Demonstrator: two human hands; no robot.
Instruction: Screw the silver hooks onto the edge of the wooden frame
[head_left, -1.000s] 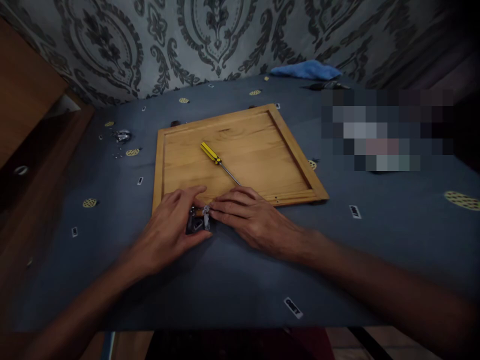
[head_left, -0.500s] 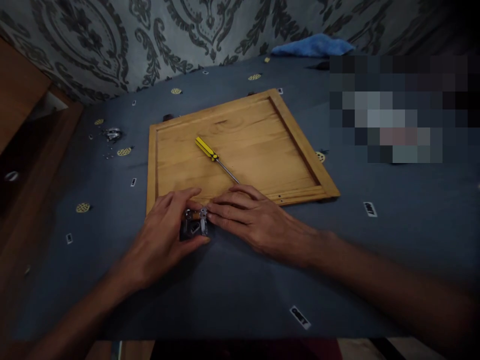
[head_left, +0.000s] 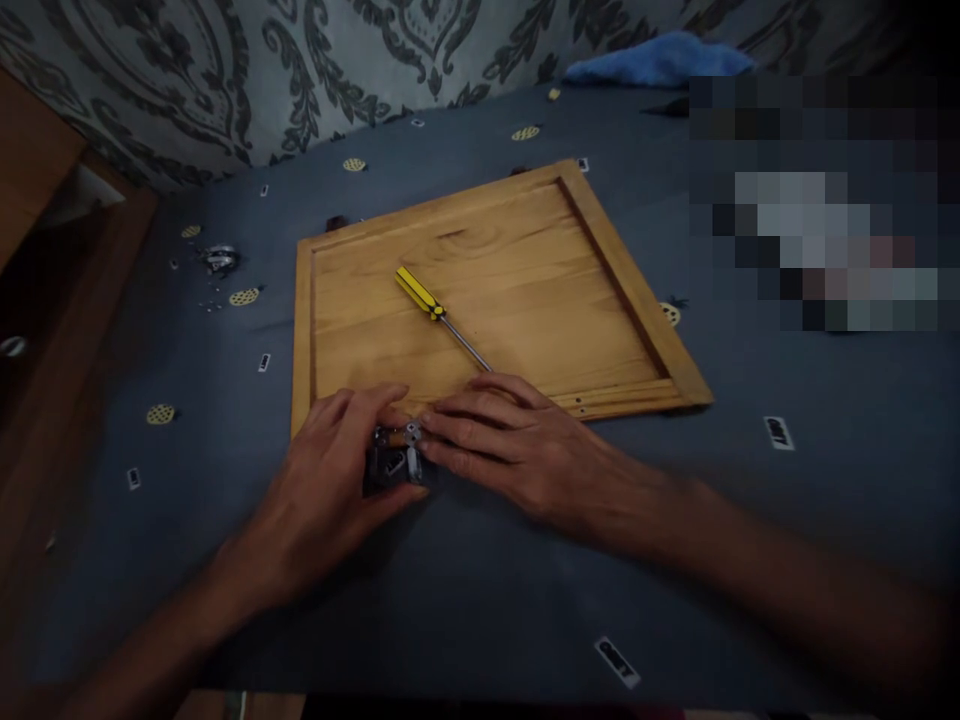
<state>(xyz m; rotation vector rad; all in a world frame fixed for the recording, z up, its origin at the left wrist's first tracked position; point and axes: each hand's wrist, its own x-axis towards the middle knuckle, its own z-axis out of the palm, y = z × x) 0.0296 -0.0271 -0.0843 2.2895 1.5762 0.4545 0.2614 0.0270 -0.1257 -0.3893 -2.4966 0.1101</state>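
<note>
A framed wooden panel [head_left: 525,250] lies flat on a dark blue patterned cloth. At its near edge sits a small metal hinge [head_left: 397,455]. My left hand [head_left: 330,490] curls round the hinge from the left, thumb below it and fingers above. My right hand [head_left: 510,445] lies against the panel's near rail, its fingertips pressed on the hinge's right end. A screwdriver [head_left: 439,315] with a yellow and black handle rests loose on the panel, just beyond my right hand.
A second metal fitting [head_left: 219,258] with several small screws lies on the cloth at the far left. A blue rag [head_left: 660,58] sits by the patterned wall. A brown wooden cabinet [head_left: 45,300] stands at the left edge.
Both hands stay on the hinge at the panel's near edge. The view has shifted slightly, so the panel and the cloth appear a little further right and higher.
</note>
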